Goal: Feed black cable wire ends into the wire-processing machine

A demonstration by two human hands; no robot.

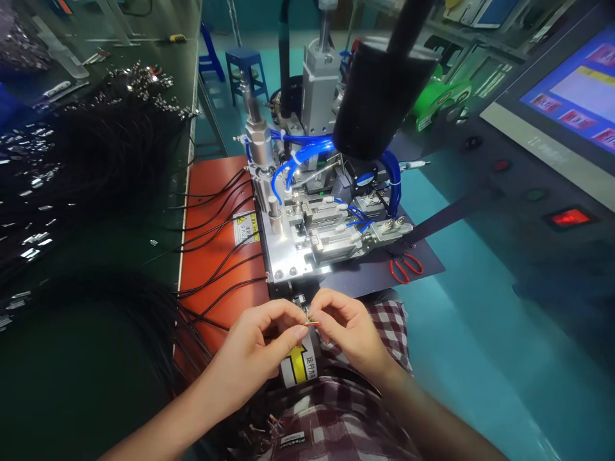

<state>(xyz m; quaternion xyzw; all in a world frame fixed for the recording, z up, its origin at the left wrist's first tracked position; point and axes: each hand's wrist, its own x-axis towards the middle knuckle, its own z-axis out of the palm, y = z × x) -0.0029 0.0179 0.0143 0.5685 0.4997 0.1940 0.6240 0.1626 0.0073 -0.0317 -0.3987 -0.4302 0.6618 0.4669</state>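
Between my fingertips are thin coloured wires [312, 323], with red, green and white showing at the end of a cable. My left hand [269, 336] pinches them with thumb and forefinger. From the other side my right hand [346, 326] closes on the same wires, its fingertips almost touching the left ones. Just below the hands a label with a yellow arrow [298, 365] marks the machine's front. Beyond them stands the metal machine [288, 250] with blue air tubes [312, 152]. More stripped wire ends [273, 422] lie at my lap.
Black cables [221, 224] run across the orange panel [206, 176] at left. Bundles of cables [110, 121] with shiny ends cover the dark table. Red-handled scissors [406, 267] lie right of the machine. A black lamp-like cylinder [379, 102] hangs above. A control screen [571, 96] stands right.
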